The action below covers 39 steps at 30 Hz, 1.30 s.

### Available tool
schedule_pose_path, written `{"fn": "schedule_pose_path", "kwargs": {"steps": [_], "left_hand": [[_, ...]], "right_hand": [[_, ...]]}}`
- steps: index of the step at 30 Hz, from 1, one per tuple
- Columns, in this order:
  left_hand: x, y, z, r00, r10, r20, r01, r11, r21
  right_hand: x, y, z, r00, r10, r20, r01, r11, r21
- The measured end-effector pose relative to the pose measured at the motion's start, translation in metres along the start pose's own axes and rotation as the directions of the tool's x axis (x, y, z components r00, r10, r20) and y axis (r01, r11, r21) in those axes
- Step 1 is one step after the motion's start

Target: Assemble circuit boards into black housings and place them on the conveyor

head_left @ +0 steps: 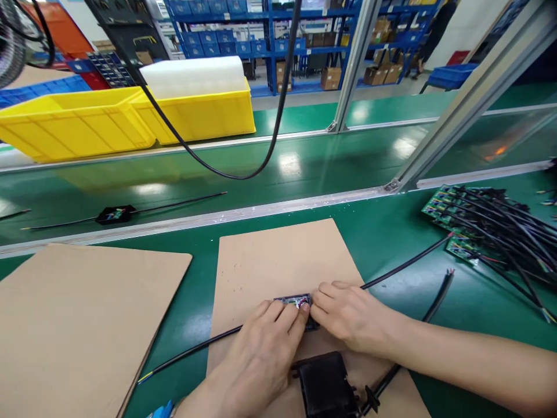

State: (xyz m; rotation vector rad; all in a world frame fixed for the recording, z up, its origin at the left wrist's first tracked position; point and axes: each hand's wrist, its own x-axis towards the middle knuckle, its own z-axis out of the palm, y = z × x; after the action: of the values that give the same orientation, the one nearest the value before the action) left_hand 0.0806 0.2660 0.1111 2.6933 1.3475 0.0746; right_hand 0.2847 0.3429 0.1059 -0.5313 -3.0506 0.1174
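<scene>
A small black housing [312, 325] with a circuit board inside lies on a cardboard sheet [287, 255]. My left hand [274, 342] is closed over its left part, fingertips pressing on the board. At the right end, my right hand [343, 313] has its fingers bunched against the housing and cable. One black cable [191, 350] runs out to the left, ending in yellow and blue wires; another [404, 265] runs out to the upper right. A black cover [327, 386] rests just below my hands, beside a thicker cable [437, 299] passing under my right forearm.
Cardboard sheets [91, 313] lie at the left. Circuit boards with black cables [496, 226] are piled at the right. Behind a metal rail, a wired black unit [115, 214] sits on the green belt [243, 203]. Yellow bins [200, 119] stand beyond; a black cable [235, 176] hangs down.
</scene>
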Motion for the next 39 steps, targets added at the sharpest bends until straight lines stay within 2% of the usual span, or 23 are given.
{"fn": "schedule_pose_path", "kwargs": {"steps": [5,10,15,18,21,26,31,35,37,39], "left_hand": [[0.000,0.000,0.002,1.000,-0.002,0.021,0.001,1.000,0.021],[-0.009,-0.014,0.011,1.000,-0.007,-0.028,0.004,0.991,-0.131],[-0.009,-0.009,0.012,0.998,0.006,-0.068,-0.013,0.994,-0.107],[-0.004,-0.001,0.007,0.998,-0.039,-0.059,0.033,0.994,-0.101],[0.000,0.003,0.004,0.995,-0.092,-0.048,0.082,0.980,-0.179],[0.000,0.001,0.012,0.986,-0.139,-0.088,0.107,0.950,-0.292],[-0.003,0.004,0.018,0.990,-0.108,-0.091,0.092,0.982,-0.168],[0.000,0.007,0.015,0.994,-0.091,-0.059,0.087,0.993,-0.076],[0.002,0.004,0.012,0.995,-0.081,-0.052,0.075,0.991,-0.108],[0.001,0.000,0.008,0.995,-0.077,-0.067,0.062,0.976,-0.209]], "right_hand": [[0.002,0.002,0.002,0.997,0.073,0.031,-0.074,0.997,0.037],[-0.005,0.008,-0.009,0.977,0.211,-0.002,-0.200,0.929,0.312],[-0.009,0.007,-0.005,0.958,0.274,-0.081,-0.209,0.866,0.455],[-0.007,0.006,0.003,0.962,0.246,-0.116,-0.176,0.888,0.425],[-0.005,0.004,0.012,0.971,0.187,-0.148,-0.136,0.943,0.305],[-0.010,0.001,0.024,0.974,0.107,-0.199,-0.086,0.990,0.113],[-0.015,0.002,0.027,0.944,0.151,-0.293,-0.103,0.980,0.173],[-0.012,0.007,0.027,0.950,0.087,-0.301,-0.038,0.985,0.166],[-0.011,0.010,0.028,0.953,0.082,-0.290,-0.031,0.984,0.175],[-0.011,0.012,0.029,0.952,0.092,-0.292,-0.034,0.979,0.199]]}}
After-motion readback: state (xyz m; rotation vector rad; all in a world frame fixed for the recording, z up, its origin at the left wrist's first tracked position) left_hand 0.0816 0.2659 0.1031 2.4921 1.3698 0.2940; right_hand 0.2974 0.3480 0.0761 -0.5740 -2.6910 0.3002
